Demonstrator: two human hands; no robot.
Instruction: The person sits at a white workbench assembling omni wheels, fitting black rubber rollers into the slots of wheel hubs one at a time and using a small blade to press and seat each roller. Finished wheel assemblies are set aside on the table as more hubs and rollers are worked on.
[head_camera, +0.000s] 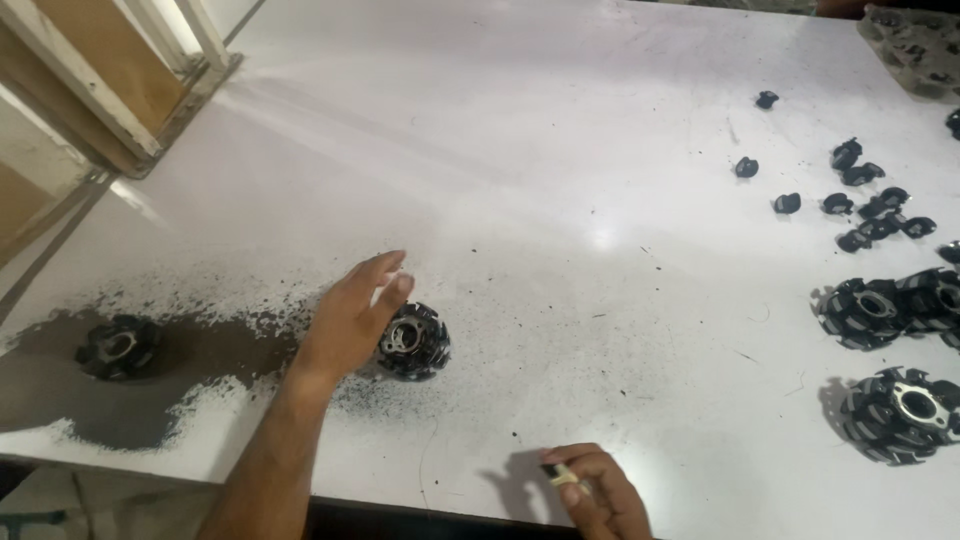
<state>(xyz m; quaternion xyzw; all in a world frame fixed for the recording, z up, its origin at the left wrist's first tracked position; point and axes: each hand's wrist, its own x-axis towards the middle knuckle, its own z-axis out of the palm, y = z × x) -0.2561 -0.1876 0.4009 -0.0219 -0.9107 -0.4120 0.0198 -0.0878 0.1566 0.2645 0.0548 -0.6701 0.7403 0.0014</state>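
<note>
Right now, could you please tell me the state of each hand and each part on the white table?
Left hand: open, fingers against the black round finned metal part, which lies flat.
Right hand: pinching a small pale piece at the table edge.
Second black finned part: lying in dark grey powder, untouched.
Finned parts at right: lying flat, untouched.
Small black pieces: scattered loose.

My one view rides on the head; I look down, slantwise and near, across the white table (560, 150); no second view.
</note>
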